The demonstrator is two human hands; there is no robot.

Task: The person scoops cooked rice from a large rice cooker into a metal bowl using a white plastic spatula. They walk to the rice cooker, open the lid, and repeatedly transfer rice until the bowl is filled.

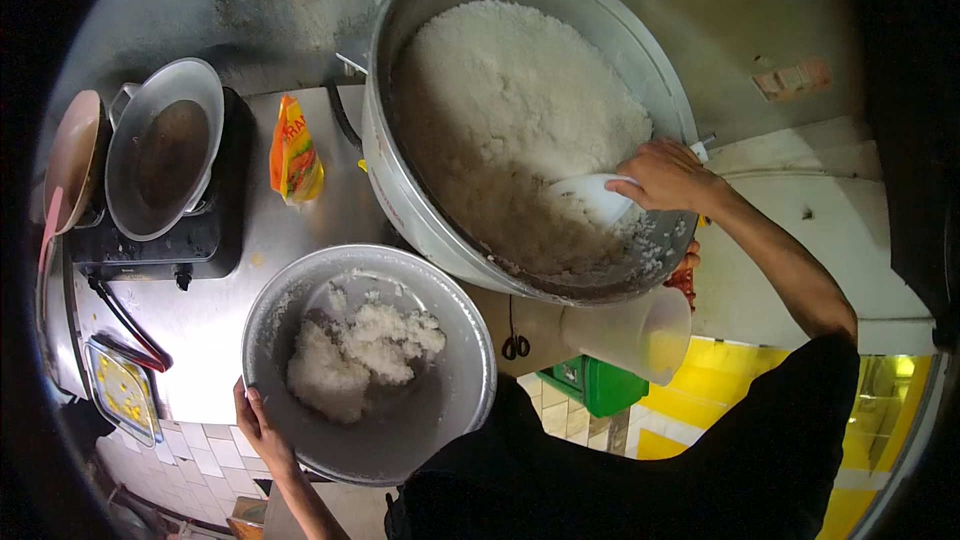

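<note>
A large metal pot (409, 202) stands at the back, heaped with cooked white rice (517, 82). Inside its right side, my right hand (664, 176) grips a white plastic scoop (596, 195) whose lower end sits in the rice. Closer to me is a round aluminium basin (420, 427) holding several clumps of rice (367, 352). My left hand (259, 424) grasps the basin's left rim, thumb over the edge; its other fingers are partly hidden behind the wall.
Left are a gas stove (161, 259) with a wok (165, 79), another pan (71, 157), tongs (135, 330) and a glass dish (124, 394). An orange-yellow pouch (295, 154) stands behind the basin. Scissors (515, 346) and a translucent container (626, 330) are at right, near a green bin (600, 386).
</note>
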